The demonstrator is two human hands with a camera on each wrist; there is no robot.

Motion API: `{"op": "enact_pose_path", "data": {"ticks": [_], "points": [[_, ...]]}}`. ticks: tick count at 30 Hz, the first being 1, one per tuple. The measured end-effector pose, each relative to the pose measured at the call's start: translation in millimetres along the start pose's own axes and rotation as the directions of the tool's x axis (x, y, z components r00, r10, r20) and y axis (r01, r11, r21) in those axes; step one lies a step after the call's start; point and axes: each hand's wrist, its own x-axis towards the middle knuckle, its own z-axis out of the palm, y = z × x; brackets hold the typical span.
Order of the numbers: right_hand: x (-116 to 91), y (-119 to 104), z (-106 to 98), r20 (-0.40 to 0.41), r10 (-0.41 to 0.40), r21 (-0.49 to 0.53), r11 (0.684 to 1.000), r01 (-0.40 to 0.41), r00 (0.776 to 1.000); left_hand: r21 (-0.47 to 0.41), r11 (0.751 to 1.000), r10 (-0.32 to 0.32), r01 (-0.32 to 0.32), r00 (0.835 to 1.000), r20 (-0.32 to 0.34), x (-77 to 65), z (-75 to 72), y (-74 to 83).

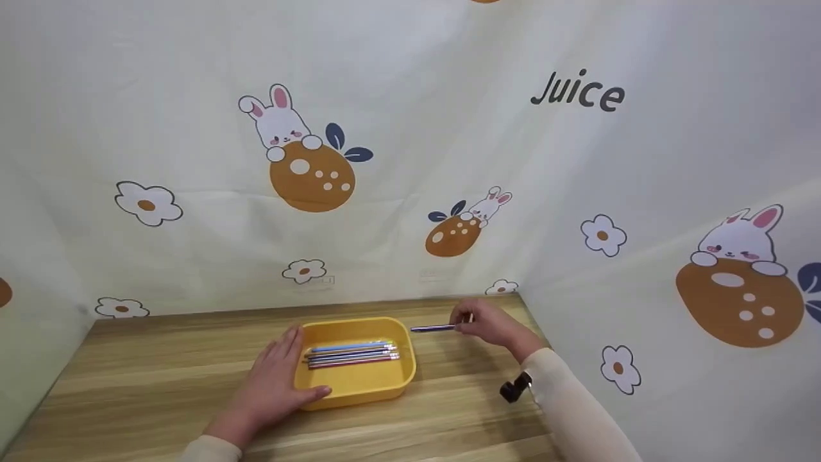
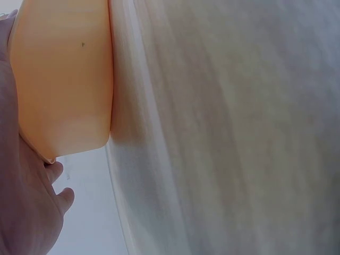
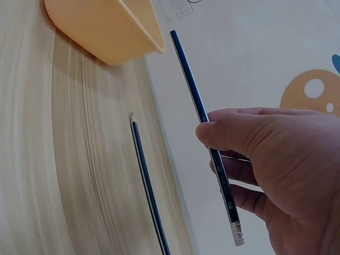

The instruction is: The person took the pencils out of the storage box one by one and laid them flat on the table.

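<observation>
A yellow plastic box (image 1: 359,393) stands on the wooden table with several pencils (image 1: 353,355) lying side by side in it. My left hand (image 1: 272,375) rests against its left side, fingers extended along the outer wall and thumb over the near rim. In the left wrist view, part of that hand lies beside the box wall (image 2: 64,74). Right of the box, my right hand (image 1: 487,324) pinches a dark blue pencil (image 3: 194,90) between thumb and fingers, its eraser end pointing down in the right wrist view. Another dark blue pencil (image 3: 146,180) lies on the tabletop below.
The wooden table (image 1: 173,359) ends at a pale printed curtain (image 1: 192,256) behind and at both sides. A small black device (image 1: 515,388) is attached at the right wrist.
</observation>
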Motion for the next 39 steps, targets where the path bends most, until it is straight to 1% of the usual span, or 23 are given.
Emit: {"op": "enact_pose_path", "data": {"ticks": [4,14,21,24,29,32,36,39], "points": [[-1.6,7.9,-2.7,0.0,0.029,-0.003,1.0,-0.029,1.0,0.002,1.0,-0.005,0.005,1.0,0.008,0.4,0.3,-0.5],[-4.2,27.6,-1.3,-0.021,0.01,-0.011,1.0,-0.01,1.0,0.005,1.0,-0.015,0.015,1.0,0.008,-0.2,1.2,-0.8],[-3.5,37.0,2.6,-0.039,0.053,0.001,0.999,-0.053,0.998,-0.011,0.999,-0.037,0.037,0.999,0.028,-0.6,-0.2,0.9],[-3.7,41.5,5.9,-0.05,0.043,-0.016,0.999,-0.044,0.998,-0.012,1.0,-0.027,0.028,0.999,0.022,-0.9,-0.8,1.6],[-3.8,46.7,13.2,-0.069,-0.014,-0.03,0.999,0.012,0.998,-0.01,1.0,-0.005,0.005,1.0,-0.005,-2.0,-0.4,0.7],[-3.2,49.1,18.0,-0.094,-0.036,-0.023,0.999,0.034,0.995,-0.018,1.0,-0.017,0.017,1.0,0.003,-1.6,-0.7,0.9],[-2.3,54.8,24.3,-0.119,-0.015,-0.01,1.0,0.014,0.993,-0.025,0.999,-0.027,0.027,0.999,0.019,-0.7,-2.0,1.7],[-1.9,59.0,28.1,-0.126,-0.01,-0.004,1.0,0.009,0.992,-0.021,0.999,-0.024,0.024,1.0,0.015,-0.6,-1.5,1.7]]}}
